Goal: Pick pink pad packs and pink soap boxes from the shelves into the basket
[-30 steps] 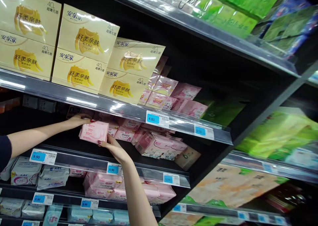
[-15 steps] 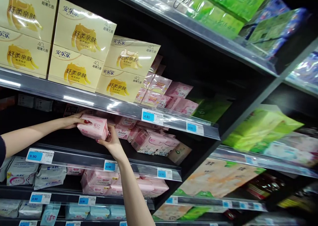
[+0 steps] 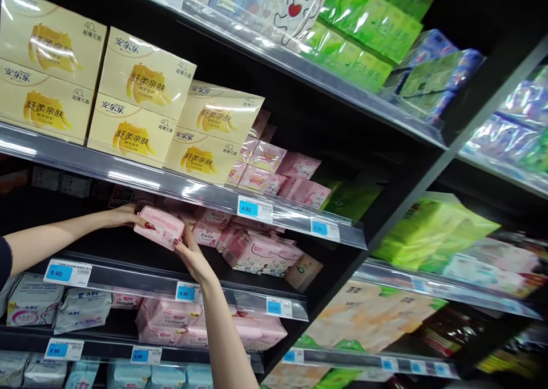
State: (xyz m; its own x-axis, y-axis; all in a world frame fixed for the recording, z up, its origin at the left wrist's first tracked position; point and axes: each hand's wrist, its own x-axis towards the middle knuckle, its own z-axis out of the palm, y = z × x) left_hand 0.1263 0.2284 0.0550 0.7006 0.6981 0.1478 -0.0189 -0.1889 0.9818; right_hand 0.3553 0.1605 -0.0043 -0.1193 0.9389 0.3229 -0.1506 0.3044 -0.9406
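Between my two hands is a pink soft package (image 3: 160, 227), held tilted just over the middle shelf (image 3: 128, 270). My left hand (image 3: 127, 215) grips its left end, with a red-nailed thumb across the front. On the right end, my right hand (image 3: 189, 253) closes its fingers round the lower corner. More pink packs (image 3: 212, 226) stand right behind and beside my right hand. A larger pink pack with black lettering (image 3: 268, 252) sits further right on the same shelf, beside a brown pack (image 3: 303, 272).
Yellow boxes (image 3: 132, 86) are stacked on the shelf above, whose front edge (image 3: 180, 192) overhangs my hands. Price tags (image 3: 68, 272) line the shelf edges. Silver-grey packs (image 3: 83, 310) and pink packs (image 3: 162, 317) fill the shelf below. A dark upright divider (image 3: 411, 189) stands at the right.
The pink package has turned and tilted a little in my hands, its printed face shifting. Both hands keep hold of it. The camera view has tipped slightly upward, showing more of the top shelf.
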